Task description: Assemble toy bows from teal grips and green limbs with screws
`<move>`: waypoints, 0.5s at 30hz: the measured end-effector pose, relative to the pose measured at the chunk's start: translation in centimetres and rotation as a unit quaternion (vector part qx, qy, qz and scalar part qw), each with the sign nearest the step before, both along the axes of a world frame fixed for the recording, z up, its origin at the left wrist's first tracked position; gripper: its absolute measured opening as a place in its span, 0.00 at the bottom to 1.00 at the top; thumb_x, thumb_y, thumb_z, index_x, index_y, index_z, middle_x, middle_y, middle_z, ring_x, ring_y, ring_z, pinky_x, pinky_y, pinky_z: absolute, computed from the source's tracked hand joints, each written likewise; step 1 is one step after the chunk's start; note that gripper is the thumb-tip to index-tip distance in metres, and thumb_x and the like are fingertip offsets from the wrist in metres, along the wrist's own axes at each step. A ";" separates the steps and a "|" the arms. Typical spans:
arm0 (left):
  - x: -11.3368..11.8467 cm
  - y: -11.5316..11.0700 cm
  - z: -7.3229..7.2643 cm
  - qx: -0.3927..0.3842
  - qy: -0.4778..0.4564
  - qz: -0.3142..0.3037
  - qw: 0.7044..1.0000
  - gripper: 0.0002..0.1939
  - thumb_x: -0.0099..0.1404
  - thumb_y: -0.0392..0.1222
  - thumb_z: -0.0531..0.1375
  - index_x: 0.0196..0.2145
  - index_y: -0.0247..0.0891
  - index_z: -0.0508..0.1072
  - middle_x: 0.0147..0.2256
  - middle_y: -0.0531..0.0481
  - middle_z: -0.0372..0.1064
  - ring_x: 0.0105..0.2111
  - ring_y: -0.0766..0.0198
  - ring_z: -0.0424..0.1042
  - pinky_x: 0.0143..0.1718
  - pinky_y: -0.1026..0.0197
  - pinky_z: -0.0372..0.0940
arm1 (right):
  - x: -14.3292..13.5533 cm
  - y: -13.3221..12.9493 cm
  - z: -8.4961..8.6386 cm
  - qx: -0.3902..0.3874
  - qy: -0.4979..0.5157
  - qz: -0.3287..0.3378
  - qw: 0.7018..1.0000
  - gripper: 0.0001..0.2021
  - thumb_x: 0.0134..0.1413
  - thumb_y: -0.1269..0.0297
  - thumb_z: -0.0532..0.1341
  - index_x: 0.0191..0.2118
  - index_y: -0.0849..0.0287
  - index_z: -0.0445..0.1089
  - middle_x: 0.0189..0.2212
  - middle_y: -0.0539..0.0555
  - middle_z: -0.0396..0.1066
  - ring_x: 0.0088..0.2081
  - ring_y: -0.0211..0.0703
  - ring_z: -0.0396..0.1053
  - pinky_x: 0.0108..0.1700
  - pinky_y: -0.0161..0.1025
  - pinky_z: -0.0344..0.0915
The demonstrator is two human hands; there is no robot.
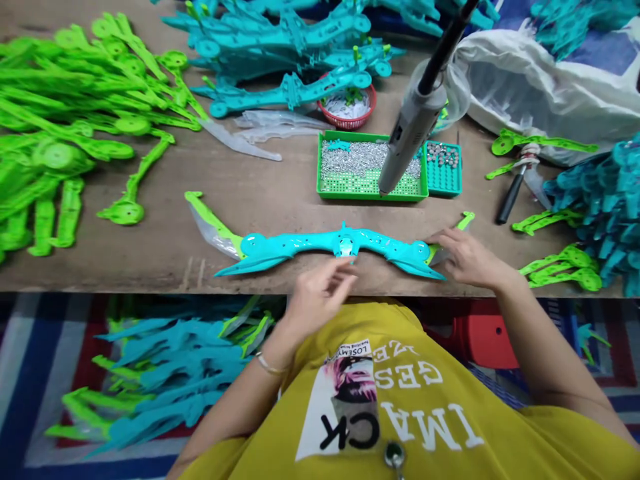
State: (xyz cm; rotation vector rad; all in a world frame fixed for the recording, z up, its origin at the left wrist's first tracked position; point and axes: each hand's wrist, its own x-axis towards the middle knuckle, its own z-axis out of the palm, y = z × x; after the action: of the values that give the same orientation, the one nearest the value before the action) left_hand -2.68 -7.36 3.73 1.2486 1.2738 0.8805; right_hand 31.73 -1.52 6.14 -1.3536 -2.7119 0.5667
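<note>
A turquoise toy bow [305, 241] lies across the table near its front edge. Bright green limbs with clear, frosted blades stick out at both its ends. My left hand [320, 290] is at the bow's middle, fingers bent and apart, with the fingertips by the small centre piece [346, 247]; I see nothing held in it. At the right end, my right hand [467, 257] has its fingers closed around the green limb [466, 220] and its clear blade. Above the bow hangs a grey electric screwdriver [413, 130], its tip over a green tray of screws [373, 195].
Green limbs [60, 100] are heaped at left, turquoise bow bodies [290, 90] at the back. A red basket [347, 123], a small teal tray [444, 180] and a black-handled tool [511, 198] lie beyond the bow. More turquoise parts [607, 213] are stacked right; finished-looking bows [170, 380] lie below the table.
</note>
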 end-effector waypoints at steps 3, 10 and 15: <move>-5.9 1.3 0.0 0.155 0.230 0.026 0.960 0.30 0.52 0.40 0.71 0.54 0.44 0.78 0.63 0.40 0.69 0.68 0.36 0.59 0.72 0.32 0.42 | -1.9 -1.5 0.3 0.019 0.040 -0.017 0.999 0.26 0.53 0.70 0.60 0.60 0.59 0.65 0.56 0.66 0.70 0.57 0.62 0.69 0.60 0.61 0.66; -12.6 3.3 -1.2 0.143 0.339 0.002 0.930 0.36 0.49 0.42 0.69 0.58 0.45 0.73 0.68 0.48 0.63 0.69 0.36 0.57 0.73 0.35 0.34 | -3.7 -2.6 -0.7 0.021 -0.020 -0.044 0.999 0.29 0.57 0.60 0.64 0.61 0.64 0.62 0.55 0.70 0.69 0.55 0.66 0.69 0.57 0.60 0.68; -14.9 5.2 2.4 0.206 0.368 0.001 0.907 0.25 0.62 0.57 0.65 0.55 0.49 0.76 0.59 0.55 0.74 0.61 0.43 0.69 0.69 0.38 0.52 | -1.3 0.8 3.4 0.005 0.007 -0.032 0.999 0.25 0.60 0.55 0.62 0.60 0.59 0.68 0.50 0.63 0.78 0.49 0.60 0.76 0.52 0.53 0.71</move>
State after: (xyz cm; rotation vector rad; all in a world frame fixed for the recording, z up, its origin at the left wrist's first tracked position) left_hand -17.58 -2.17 6.16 2.0424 1.7203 0.7151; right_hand 30.39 -0.69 9.56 -1.4231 -2.6451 0.5534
